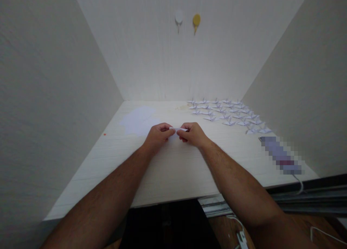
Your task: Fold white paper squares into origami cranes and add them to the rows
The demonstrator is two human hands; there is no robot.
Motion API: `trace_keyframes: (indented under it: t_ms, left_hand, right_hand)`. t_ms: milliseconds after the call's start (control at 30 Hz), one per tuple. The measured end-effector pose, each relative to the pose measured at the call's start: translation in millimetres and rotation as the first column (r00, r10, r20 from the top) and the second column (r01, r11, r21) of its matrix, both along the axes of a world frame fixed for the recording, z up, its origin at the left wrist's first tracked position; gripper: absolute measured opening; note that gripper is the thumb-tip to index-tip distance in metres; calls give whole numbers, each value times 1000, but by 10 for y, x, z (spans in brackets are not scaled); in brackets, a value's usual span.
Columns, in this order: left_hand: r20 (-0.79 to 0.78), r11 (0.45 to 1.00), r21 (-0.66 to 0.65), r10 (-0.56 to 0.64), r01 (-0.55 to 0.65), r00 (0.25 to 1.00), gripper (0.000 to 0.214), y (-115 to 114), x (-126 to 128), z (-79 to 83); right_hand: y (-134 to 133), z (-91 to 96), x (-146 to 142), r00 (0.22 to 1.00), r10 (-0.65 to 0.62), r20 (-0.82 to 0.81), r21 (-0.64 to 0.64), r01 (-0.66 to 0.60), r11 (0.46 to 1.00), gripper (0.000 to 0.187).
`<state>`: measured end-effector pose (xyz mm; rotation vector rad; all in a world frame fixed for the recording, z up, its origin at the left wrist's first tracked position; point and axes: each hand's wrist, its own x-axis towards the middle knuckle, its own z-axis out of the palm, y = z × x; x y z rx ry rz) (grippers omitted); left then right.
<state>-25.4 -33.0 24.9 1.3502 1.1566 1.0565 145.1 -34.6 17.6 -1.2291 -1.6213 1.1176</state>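
Between my two hands, a small piece of folded white paper (177,129) is held just above the table. My left hand (161,134) pinches its left end with thumb and fingers. At the other end, my right hand (193,133) has thumb and fingers closed on the same paper. My fingers cover much of it, so its exact shape is hard to make out. Loose white paper sheets (138,120) lie spread on the table to the left of my left hand. Beyond my right hand stand several rows of white paper cranes (229,122).
The white table (173,176) is bounded by walls at the back and sides. A blurred-out phone-like device (282,157) with a white cable (301,185) lies at the right edge. A tiny orange bit (104,134) is at left. White (179,17) and yellow (196,20) hooks hang on the wall.
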Motion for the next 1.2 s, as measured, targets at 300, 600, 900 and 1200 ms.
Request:
trace_keyframes:
  t_ms: [300, 600, 900, 1200]
  left_hand:
    - [-19, 997, 53, 65, -64, 998, 22, 41, -13, -44]
    - [-133, 998, 68, 12, -3, 991, 17, 64, -72, -14]
    - [-138, 992, 61, -100, 109, 985, 18, 100, -137, -4]
    - [-173, 987, 101, -105, 124, 979, 13, 84, -91, -1]
  right_hand:
    - [2, -34, -28, 999, -37, 29, 63, 35, 997, 25]
    - [37, -54, 4, 998, 7, 60, 75, -12, 997, 23]
    - [77, 195, 39, 948, 260, 184, -138, -237, 962, 18]
    - [6, -52, 58, 975, 100, 197, 66, -115, 991, 28]
